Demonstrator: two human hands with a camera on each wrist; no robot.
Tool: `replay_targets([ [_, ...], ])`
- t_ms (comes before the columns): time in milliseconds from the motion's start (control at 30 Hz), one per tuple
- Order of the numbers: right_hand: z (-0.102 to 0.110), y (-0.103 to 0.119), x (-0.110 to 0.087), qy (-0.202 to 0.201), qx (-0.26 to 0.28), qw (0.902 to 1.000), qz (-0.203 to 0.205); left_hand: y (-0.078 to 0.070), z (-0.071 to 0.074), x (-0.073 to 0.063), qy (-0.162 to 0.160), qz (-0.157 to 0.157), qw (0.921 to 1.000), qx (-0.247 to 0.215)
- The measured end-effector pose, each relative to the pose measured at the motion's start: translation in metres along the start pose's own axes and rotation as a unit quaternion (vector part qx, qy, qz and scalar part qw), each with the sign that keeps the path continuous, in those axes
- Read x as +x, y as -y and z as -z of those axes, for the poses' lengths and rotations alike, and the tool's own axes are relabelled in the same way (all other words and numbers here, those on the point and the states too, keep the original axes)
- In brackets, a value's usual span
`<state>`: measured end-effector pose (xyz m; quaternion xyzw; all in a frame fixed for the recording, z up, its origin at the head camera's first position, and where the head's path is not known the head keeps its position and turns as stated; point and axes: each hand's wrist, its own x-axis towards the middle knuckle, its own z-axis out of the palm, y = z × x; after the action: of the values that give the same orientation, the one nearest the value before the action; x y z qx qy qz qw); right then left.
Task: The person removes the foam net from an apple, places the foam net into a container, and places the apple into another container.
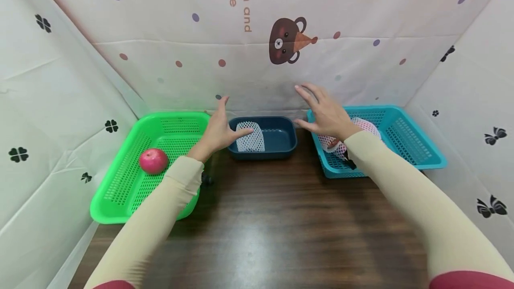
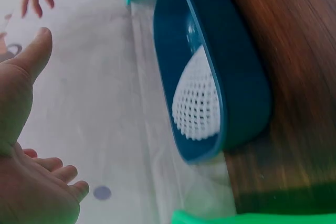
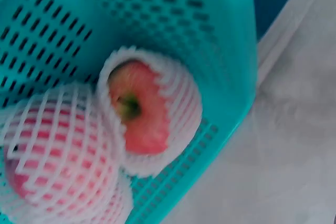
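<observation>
My left hand (image 1: 217, 132) is raised over the gap between the green basket (image 1: 116, 182) and the dark blue box (image 1: 281, 139), thumb stretched out, holding nothing. An empty white foam net (image 1: 250, 142) lies in the box's left part; the left wrist view also shows this net (image 2: 197, 100). Above the left side of the blue basket (image 1: 417, 142) hovers my right hand (image 1: 327, 113), fingers spread and nothing in them. Apples in foam nets lie below it in that basket, among them an apple with its stem end bare (image 3: 139, 108) and a fully netted apple (image 3: 58, 150).
A bare red apple (image 1: 154, 161) sits in the green basket. All the containers stand along the back of a dark wooden table (image 1: 257, 217). Behind them hangs a printed cloth (image 1: 180, 21), with more white cloth (image 1: 44, 101) at the sides.
</observation>
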<state>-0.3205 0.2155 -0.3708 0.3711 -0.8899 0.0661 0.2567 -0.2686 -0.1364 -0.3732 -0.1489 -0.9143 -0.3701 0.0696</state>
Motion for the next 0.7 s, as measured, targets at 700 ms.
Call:
replay_targets([
  [700, 0.024, -0.061, -0.055, 0.102, -0.025, 0.9851, -0.137, -0.043, -0.034, 0.008, 0.014, -0.026, 0.9984, -0.049],
])
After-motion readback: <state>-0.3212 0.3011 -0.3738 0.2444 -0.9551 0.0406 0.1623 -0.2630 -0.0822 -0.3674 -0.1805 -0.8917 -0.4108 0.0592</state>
